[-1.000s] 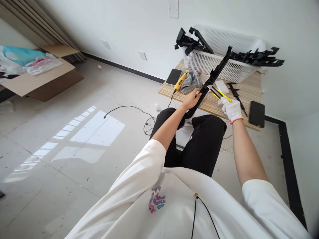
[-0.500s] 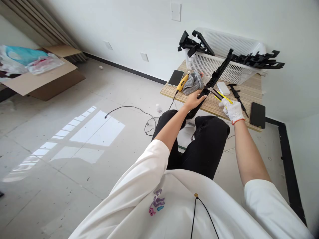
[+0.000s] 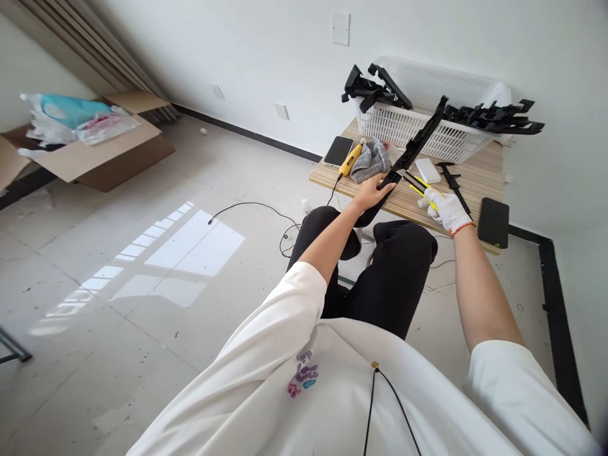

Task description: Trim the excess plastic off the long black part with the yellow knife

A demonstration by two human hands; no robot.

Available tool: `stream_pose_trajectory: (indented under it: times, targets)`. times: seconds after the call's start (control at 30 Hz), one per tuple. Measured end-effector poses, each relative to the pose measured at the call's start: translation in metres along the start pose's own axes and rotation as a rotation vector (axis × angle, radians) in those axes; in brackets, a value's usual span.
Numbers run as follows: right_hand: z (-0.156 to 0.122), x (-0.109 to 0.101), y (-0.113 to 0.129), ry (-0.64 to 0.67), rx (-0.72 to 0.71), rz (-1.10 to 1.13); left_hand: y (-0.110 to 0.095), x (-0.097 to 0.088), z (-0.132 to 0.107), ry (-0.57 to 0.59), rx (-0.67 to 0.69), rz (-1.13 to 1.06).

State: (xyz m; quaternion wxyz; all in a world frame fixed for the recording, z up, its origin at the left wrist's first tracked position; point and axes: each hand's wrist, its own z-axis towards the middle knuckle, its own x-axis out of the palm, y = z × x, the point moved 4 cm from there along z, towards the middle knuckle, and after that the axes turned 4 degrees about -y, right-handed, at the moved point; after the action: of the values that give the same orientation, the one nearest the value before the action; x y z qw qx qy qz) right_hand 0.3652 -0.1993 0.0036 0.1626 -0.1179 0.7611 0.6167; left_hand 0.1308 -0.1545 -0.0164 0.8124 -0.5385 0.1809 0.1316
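Observation:
My bare left hand (image 3: 371,190) grips a long black plastic part (image 3: 414,144) that slants up from my lap toward the white basket. My right hand (image 3: 445,209), in a white glove, is closed round a yellow utility knife (image 3: 424,187) whose blade end touches the part near my left hand. Both hands hover over the front edge of a small wooden table (image 3: 409,201).
A white basket (image 3: 430,126) at the table's back carries several black plastic parts (image 3: 494,116). On the table lie a yellow corded tool (image 3: 348,159), a grey cloth (image 3: 369,160), two phones (image 3: 493,221), a white block and a black clip. A cardboard box (image 3: 90,152) stands on the floor, left.
The view has shifted slightly; both hands keep their grips, with the knife staying against the black part.

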Motion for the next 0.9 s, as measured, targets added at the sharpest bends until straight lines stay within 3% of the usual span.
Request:
stream_pose_trajectory:
  times: [0.27, 0.5, 0.7, 0.8, 0.9]
  targets:
    - [0.0072, -0.0026, 0.0026, 0.12, 0.062, -0.006, 0.0003, -0.0021, -0.0003, -0.022, 0.025, -0.019]
    - [0.0088, -0.0028, -0.0046, 0.002, 0.018, 0.033, 0.0042, 0.0002, 0.0008, -0.037, 0.04, -0.041]
    - [0.0045, -0.0033, -0.0064, 0.009, 0.001, 0.049, 0.0038, -0.001, 0.0007, -0.026, 0.02, -0.055]
    - [0.0035, -0.0021, -0.006, 0.074, 0.048, 0.104, 0.0035, -0.0019, 0.001, -0.005, 0.009, -0.053]
    - [0.0034, 0.0016, -0.0047, 0.226, 0.125, 0.194, 0.0037, -0.0031, 0.0013, -0.003, -0.002, -0.05]
